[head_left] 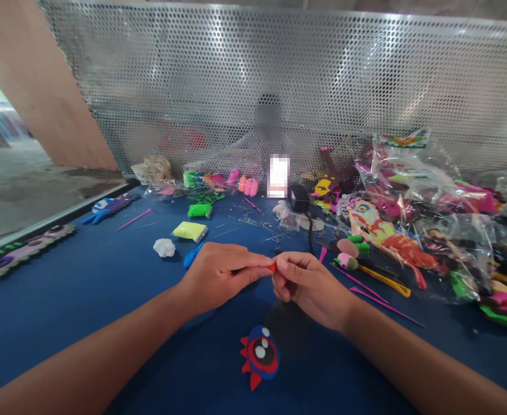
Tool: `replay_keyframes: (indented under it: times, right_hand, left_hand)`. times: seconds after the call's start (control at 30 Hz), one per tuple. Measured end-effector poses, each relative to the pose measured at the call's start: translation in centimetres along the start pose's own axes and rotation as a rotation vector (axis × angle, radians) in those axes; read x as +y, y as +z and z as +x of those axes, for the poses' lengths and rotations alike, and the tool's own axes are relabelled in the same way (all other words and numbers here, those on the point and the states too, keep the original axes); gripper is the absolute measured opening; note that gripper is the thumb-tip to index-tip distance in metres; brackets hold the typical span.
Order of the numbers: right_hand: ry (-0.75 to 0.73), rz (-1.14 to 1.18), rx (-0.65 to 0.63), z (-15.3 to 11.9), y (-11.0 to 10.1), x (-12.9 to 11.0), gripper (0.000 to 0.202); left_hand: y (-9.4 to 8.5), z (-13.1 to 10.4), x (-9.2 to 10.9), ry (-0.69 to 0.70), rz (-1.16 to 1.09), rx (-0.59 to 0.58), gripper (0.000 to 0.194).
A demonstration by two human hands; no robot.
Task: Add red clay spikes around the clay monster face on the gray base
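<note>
A small bit of red modelling clay [272,267] is pinched between the fingertips of my left hand [218,275] and my right hand [307,281]. Both hands are closed and meet above the middle of the blue table. Nearer to me lies a clay figure [260,353], blue and red, with a large eye, white spots and red spikes along its left side. A lump of blue clay [191,256] is partly hidden behind my left hand. Left of it are a lump of white clay [164,248] and a packet of yellow clay [190,231].
Plastic bags and clay pieces [413,225] crowd the right side. Pink sticks [387,306] and a yellow-ended tool [385,280] lie by my right hand. Green clay [199,209], a black device with a cable [300,199] and a perforated metal panel [218,75] stand behind.
</note>
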State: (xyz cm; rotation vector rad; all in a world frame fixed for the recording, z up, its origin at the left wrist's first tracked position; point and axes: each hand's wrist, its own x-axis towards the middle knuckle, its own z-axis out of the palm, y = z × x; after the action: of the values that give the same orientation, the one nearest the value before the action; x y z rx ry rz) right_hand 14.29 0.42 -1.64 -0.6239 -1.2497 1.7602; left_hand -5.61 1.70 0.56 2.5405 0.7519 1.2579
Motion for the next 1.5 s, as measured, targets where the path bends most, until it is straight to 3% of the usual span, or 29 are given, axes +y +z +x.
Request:
replay_keyframes:
  times: [0.27,0.33,0.4,0.47,0.53,0.6,0.7,0.83,1.17,1.5]
  right_hand:
    - [-0.011,-0.040,0.014,0.1,-0.1,0.2,0.023]
    - [-0.061,-0.141,0.064,0.0,-0.2,-0.1,0.026]
    - [-0.163,-0.443,0.099,-0.3,-0.3,-0.5,0.024]
    - [-0.272,-0.856,-0.013,-0.6,-0.3,-1.0,0.022]
    - [-0.345,-1.137,-0.266,-0.9,-0.2,-1.5,0.025]
    - [-0.357,-1.327,-0.476,-1.2,-0.1,-1.7,0.040]
    - [-0.314,-1.473,-0.596,-1.5,0.1,-1.8,0.058]
    - [-0.278,-1.492,-0.608,-1.6,0.2,-1.8,0.050]
    - [-0.241,-1.389,-0.594,-1.5,0.1,-1.7,0.048]
    - [-0.237,-1.385,-0.596,-1.4,-0.2,-1.5,0.048]
  left_hand:
    - [0.0,0.3,0.0,0.026,0.063,-0.009,0.016]
    - [-0.6,0.5,0.3,0.029,0.108,-0.013,0.015]
    - [-1.6,0.5,1.0,0.078,0.155,0.029,0.012]
    - [-2.7,-0.3,2.2,0.080,0.190,0.063,0.010]
    - [-3.3,-1.9,3.6,-0.008,0.229,0.056,0.011]
    - [-3.3,-4.1,4.9,-0.135,0.251,0.073,0.011]
    - [-2.3,-6.9,5.7,-0.333,0.208,-0.004,0.011]
    - [-1.1,-7.8,4.9,-0.433,0.111,-0.156,0.015]
    - [-1.5,-5.3,3.3,-0.604,-0.134,-0.399,0.017]
    - [-0.9,-5.1,3.7,-0.643,-0.145,-0.433,0.015]
